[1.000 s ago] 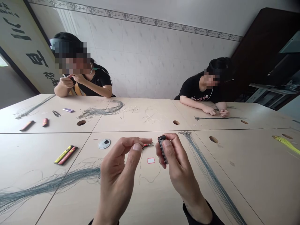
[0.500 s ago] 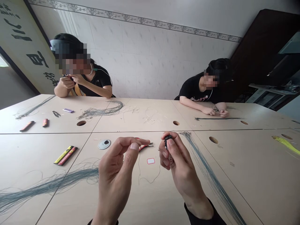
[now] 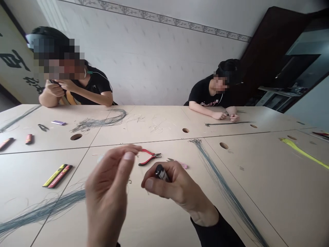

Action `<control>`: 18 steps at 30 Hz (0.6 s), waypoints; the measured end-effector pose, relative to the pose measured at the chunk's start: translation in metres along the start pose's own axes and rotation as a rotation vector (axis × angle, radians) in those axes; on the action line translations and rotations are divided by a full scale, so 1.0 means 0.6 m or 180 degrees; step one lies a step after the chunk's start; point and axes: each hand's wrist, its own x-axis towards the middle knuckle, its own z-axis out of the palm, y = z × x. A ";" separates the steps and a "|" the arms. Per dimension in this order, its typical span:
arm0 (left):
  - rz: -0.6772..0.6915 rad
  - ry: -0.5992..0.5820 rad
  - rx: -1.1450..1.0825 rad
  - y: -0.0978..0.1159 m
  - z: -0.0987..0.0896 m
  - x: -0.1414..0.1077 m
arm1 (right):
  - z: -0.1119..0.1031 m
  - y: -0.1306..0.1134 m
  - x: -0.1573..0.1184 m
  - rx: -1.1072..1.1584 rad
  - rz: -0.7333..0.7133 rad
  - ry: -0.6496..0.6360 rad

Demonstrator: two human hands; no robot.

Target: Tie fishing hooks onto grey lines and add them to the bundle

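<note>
My left hand (image 3: 110,185) is raised over the table, thumb and index finger pinched together; what is between them is too small to make out. To its right, my right hand (image 3: 174,185) is closed around a black lighter (image 3: 161,172), its dark end poking up between thumb and fingers. Just beyond the hands lie red-handled pliers (image 3: 151,156) and small scissors with pink handles (image 3: 180,162). A bundle of blue-grey strands (image 3: 51,207) runs in from the left behind my left hand. Another bundle of strands (image 3: 218,175) stretches along the right side.
Yellow and red lighters (image 3: 58,175) lie side by side on the left of the table (image 3: 159,226). Two people sit across, one at left (image 3: 95,85), one at right (image 3: 202,92). Yellow strands (image 3: 303,151) lie far right. Round holes pierce the tabletop.
My right hand has moved left and turned, bringing the lighter nearer my left hand. My left hand sits slightly further left. The view has shifted right, and the pliers and scissors now show more fully.
</note>
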 end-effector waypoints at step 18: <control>-0.1473 -0.0039 -0.0284 -0.166 0.047 0.085 | -0.087 0.031 -0.406 -0.0670 0.1475 0.2176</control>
